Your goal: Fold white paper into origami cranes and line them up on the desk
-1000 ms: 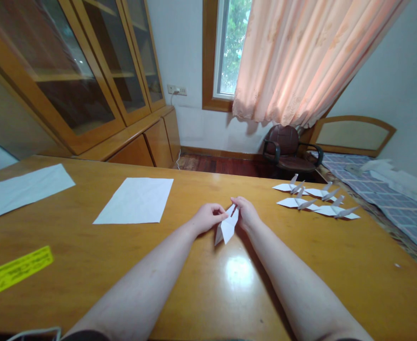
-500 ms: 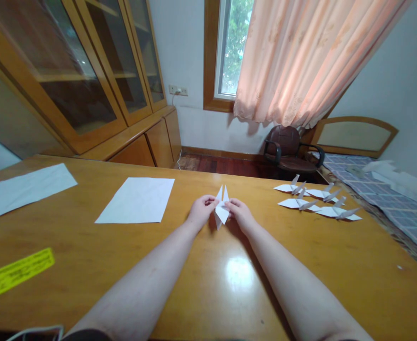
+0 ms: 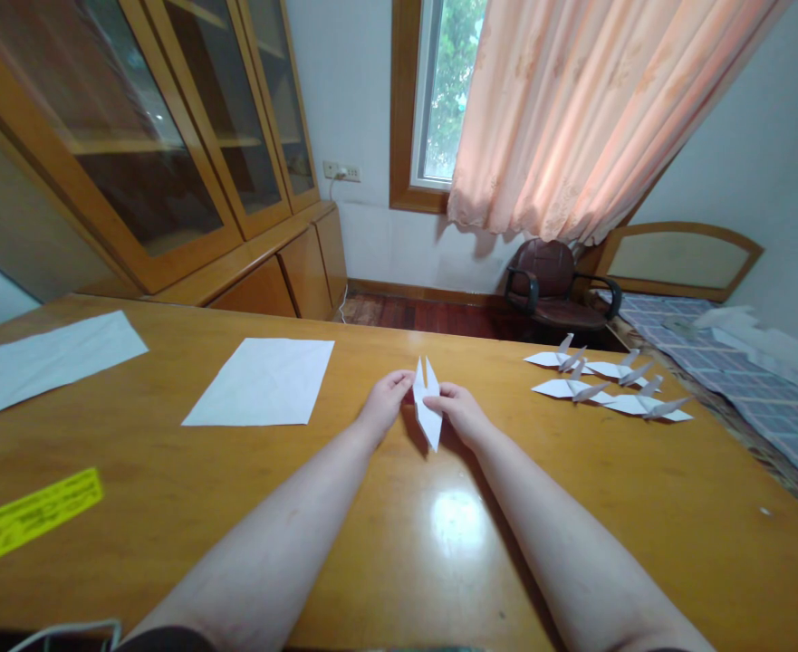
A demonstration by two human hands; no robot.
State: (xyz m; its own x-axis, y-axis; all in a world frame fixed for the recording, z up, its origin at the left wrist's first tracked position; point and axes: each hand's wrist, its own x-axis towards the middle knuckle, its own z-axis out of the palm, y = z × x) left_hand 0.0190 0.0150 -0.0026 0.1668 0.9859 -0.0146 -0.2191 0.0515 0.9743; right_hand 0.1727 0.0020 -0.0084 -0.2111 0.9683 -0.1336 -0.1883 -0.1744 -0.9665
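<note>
A white paper sheet [image 3: 263, 382] is laid on the wooden table [image 3: 133, 534], left of the hands. A narrow folded paper piece [image 3: 427, 415] is pinched between the left hand [image 3: 386, 403] and the right hand [image 3: 461, 413], its held edges hidden by the grip. Paper cranes [image 3: 606, 385] are set farther right.

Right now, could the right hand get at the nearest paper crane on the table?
Probably yes: nothing shows between the right hand and the nearest paper crane, though it would first have to release the folded paper it holds.
</note>
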